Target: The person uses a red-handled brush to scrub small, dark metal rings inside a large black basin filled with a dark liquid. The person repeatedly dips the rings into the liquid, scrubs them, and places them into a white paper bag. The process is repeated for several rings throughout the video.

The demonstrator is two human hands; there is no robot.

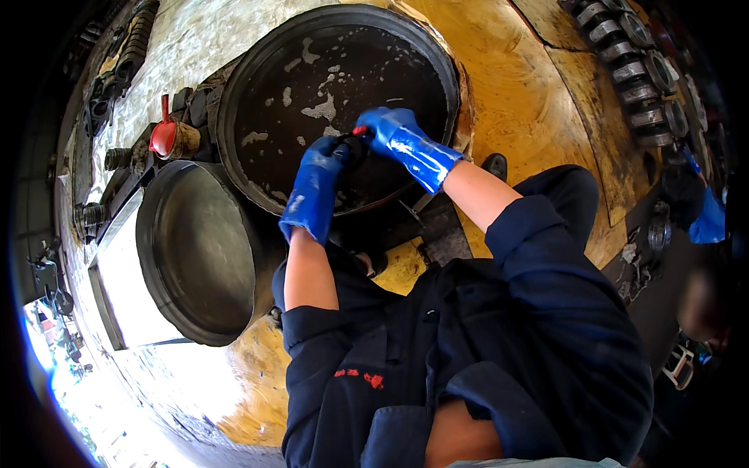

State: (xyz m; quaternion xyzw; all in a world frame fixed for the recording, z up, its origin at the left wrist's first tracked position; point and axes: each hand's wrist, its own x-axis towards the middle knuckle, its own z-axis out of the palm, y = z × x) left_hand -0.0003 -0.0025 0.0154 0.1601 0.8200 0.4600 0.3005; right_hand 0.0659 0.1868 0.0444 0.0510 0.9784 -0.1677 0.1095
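Both my hands wear blue rubber gloves and meet over a large round black basin [343, 13] of dark liquid with patches of pale foam. In my left hand [316, 175] is a dark, rounded part [355, 154], its fingers closed about it; the exact kind does not show. My right hand [394, 136] reaches in from the right with curled fingers, against the same part. A small red piece [360, 131] shows at its fingertips, too little of it visible to name. Glove fingers hide most of what lies between the hands.
Left of the basin leans a round metal pan [195, 242]. A red-handled scoop [162, 139] rests on a container beyond it. Ribbed metal parts line the far right [646, 93] and far left [133, 47]. Blue material [708, 218] hangs at right. My shoe [495, 165] stands beside the basin.
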